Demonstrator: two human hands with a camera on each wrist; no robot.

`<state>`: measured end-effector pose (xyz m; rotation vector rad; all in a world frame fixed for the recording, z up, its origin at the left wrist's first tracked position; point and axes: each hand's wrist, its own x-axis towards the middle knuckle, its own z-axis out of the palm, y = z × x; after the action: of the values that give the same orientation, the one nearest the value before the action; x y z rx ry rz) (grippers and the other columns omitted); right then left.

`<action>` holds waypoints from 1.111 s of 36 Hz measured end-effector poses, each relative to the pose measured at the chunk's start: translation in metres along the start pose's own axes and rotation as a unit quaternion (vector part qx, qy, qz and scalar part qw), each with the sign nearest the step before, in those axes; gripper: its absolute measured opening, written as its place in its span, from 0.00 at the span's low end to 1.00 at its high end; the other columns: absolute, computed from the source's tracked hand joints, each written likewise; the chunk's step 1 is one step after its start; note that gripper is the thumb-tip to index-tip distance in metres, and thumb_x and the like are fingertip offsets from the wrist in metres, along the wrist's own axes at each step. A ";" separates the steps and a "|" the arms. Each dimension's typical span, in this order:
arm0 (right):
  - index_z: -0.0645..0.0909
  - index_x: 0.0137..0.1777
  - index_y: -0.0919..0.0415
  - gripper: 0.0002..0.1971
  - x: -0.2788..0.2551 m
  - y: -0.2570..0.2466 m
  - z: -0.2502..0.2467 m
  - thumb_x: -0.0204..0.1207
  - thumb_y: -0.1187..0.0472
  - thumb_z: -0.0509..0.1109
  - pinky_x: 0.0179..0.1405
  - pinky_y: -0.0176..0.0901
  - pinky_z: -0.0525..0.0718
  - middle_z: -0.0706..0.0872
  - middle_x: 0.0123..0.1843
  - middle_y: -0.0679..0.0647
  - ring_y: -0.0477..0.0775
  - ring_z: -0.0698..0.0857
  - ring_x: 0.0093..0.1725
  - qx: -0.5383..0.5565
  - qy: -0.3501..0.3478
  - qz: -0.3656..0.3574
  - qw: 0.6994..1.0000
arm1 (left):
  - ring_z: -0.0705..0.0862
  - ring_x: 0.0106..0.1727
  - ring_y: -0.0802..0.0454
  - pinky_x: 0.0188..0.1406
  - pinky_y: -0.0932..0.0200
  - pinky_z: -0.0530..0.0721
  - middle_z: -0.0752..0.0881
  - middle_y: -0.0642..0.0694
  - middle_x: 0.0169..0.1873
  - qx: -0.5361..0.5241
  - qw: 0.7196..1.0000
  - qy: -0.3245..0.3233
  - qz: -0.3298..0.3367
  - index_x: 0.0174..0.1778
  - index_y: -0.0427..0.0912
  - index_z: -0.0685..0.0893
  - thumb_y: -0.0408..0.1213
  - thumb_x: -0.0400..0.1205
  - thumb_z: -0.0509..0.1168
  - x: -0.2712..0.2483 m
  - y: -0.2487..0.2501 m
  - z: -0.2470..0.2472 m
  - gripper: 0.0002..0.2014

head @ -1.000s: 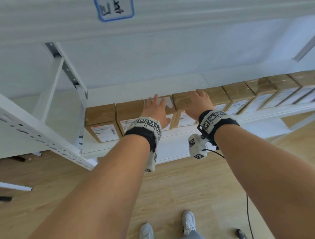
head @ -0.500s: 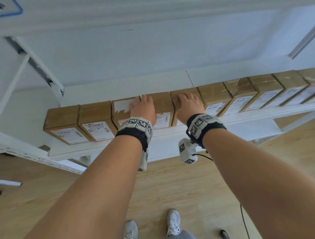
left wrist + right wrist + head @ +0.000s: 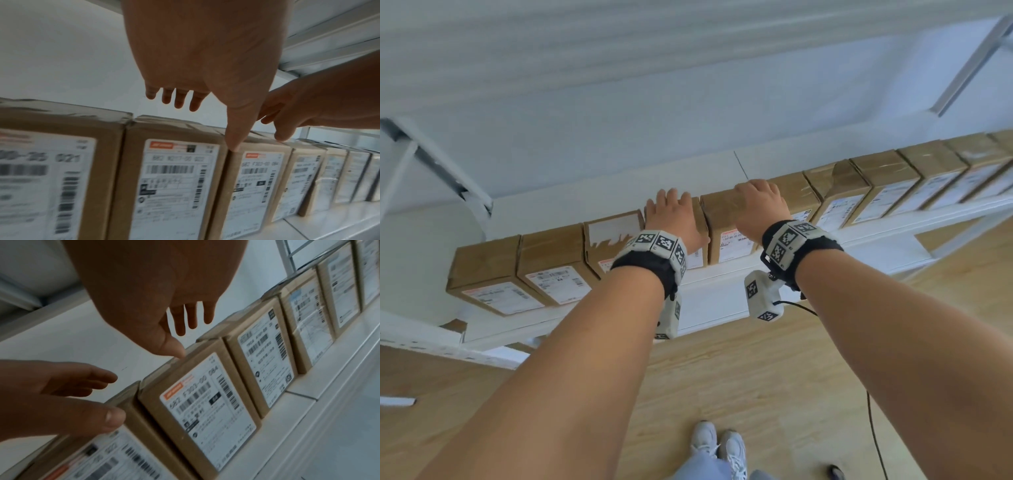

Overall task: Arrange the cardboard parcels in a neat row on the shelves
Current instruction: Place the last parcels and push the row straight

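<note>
A row of brown cardboard parcels (image 3: 887,185) with white labels stands along the front of a white shelf (image 3: 715,274). My left hand (image 3: 674,219) lies flat, fingers straight, over the top of the fourth parcel from the left (image 3: 697,253). In the left wrist view that hand (image 3: 226,97) has its thumb tip at the seam between two parcels (image 3: 170,178). My right hand (image 3: 760,205) reaches over the neighbouring parcel (image 3: 726,212), fingers extended. In the right wrist view the right hand (image 3: 174,344) touches its thumb to this parcel's top edge (image 3: 205,402). Neither hand grips anything.
Three more parcels (image 3: 551,260) stand left of my hands, one with a torn white label (image 3: 613,233). A shelf upright (image 3: 434,164) rises at the left and a diagonal brace (image 3: 969,58) at the right. Below are wooden floor, my shoes (image 3: 715,442) and a cable (image 3: 873,428).
Both hands have slid a little to the right along the tops of the parcels and reach further back. The view has swung so more of the row's left end shows.
</note>
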<state>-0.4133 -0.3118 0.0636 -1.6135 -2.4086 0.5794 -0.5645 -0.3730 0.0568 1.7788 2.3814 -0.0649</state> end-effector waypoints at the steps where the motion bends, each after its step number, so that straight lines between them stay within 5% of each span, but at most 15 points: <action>1: 0.67 0.78 0.55 0.33 0.000 0.005 -0.004 0.70 0.67 0.63 0.78 0.54 0.63 0.67 0.78 0.54 0.58 0.62 0.79 -0.001 0.004 0.011 1.000 | 0.51 0.84 0.38 0.83 0.39 0.52 0.56 0.39 0.82 -0.001 1.000 -0.006 0.014 0.82 0.42 0.58 0.57 0.76 0.67 0.002 0.006 -0.002 0.43; 7: 0.68 0.76 0.52 0.33 0.003 0.042 -0.022 0.67 0.66 0.62 0.79 0.58 0.64 0.67 0.78 0.55 0.61 0.63 0.78 -0.031 -0.001 0.071 0.997 | 0.47 0.85 0.37 0.84 0.40 0.49 0.48 0.38 0.85 -0.006 0.997 -0.028 0.077 0.85 0.41 0.51 0.56 0.79 0.66 0.013 0.046 -0.005 0.45; 14: 0.61 0.82 0.52 0.41 0.007 0.091 -0.040 0.67 0.70 0.65 0.82 0.57 0.59 0.60 0.83 0.53 0.59 0.57 0.83 -0.030 -0.004 0.107 0.994 | 0.51 0.84 0.36 0.82 0.41 0.55 0.51 0.37 0.84 0.001 0.994 -0.027 0.104 0.83 0.40 0.54 0.53 0.80 0.65 0.024 0.089 0.001 0.41; 20: 0.63 0.81 0.53 0.38 0.026 0.123 -0.059 0.68 0.70 0.65 0.82 0.57 0.57 0.61 0.83 0.55 0.58 0.57 0.83 -0.042 -0.019 0.083 0.996 | 0.51 0.84 0.37 0.81 0.40 0.57 0.51 0.39 0.84 0.003 0.996 -0.028 0.090 0.84 0.42 0.54 0.50 0.81 0.64 0.036 0.123 0.001 0.39; 27: 0.54 0.84 0.55 0.40 0.050 0.166 -0.066 0.72 0.67 0.64 0.84 0.56 0.50 0.53 0.86 0.53 0.56 0.49 0.85 -0.048 -0.073 0.041 0.995 | 0.44 0.85 0.38 0.79 0.27 0.53 0.44 0.44 0.85 -0.023 0.996 -0.082 0.028 0.86 0.48 0.46 0.44 0.82 0.66 0.050 0.161 0.005 0.42; 31: 0.58 0.83 0.56 0.37 0.053 0.177 -0.065 0.73 0.66 0.62 0.82 0.56 0.59 0.58 0.85 0.50 0.56 0.54 0.85 -0.087 -0.083 -0.014 0.993 | 0.49 0.85 0.38 0.77 0.24 0.53 0.51 0.43 0.84 -0.037 0.997 -0.064 -0.001 0.84 0.47 0.53 0.45 0.81 0.67 0.057 0.167 0.009 0.39; 36: 0.74 0.73 0.56 0.25 0.056 0.178 -0.071 0.73 0.61 0.62 0.71 0.54 0.74 0.75 0.74 0.52 0.58 0.68 0.75 -0.119 -0.052 -0.048 0.990 | 0.59 0.82 0.41 0.75 0.23 0.57 0.61 0.44 0.80 -0.059 0.996 -0.069 -0.014 0.82 0.48 0.59 0.45 0.77 0.73 0.065 0.169 0.002 0.40; 40: 0.77 0.69 0.57 0.23 0.059 0.178 -0.078 0.72 0.60 0.64 0.68 0.53 0.76 0.76 0.71 0.53 0.57 0.67 0.76 -0.125 -0.063 -0.064 0.988 | 0.67 0.77 0.40 0.73 0.26 0.66 0.68 0.43 0.75 -0.062 0.996 -0.066 -0.020 0.79 0.48 0.64 0.46 0.72 0.77 0.069 0.168 0.001 0.41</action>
<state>-0.2574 -0.1811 0.0566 -1.5374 -2.7482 0.3810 -0.4228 -0.2589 0.0561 1.6202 2.2754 -0.0380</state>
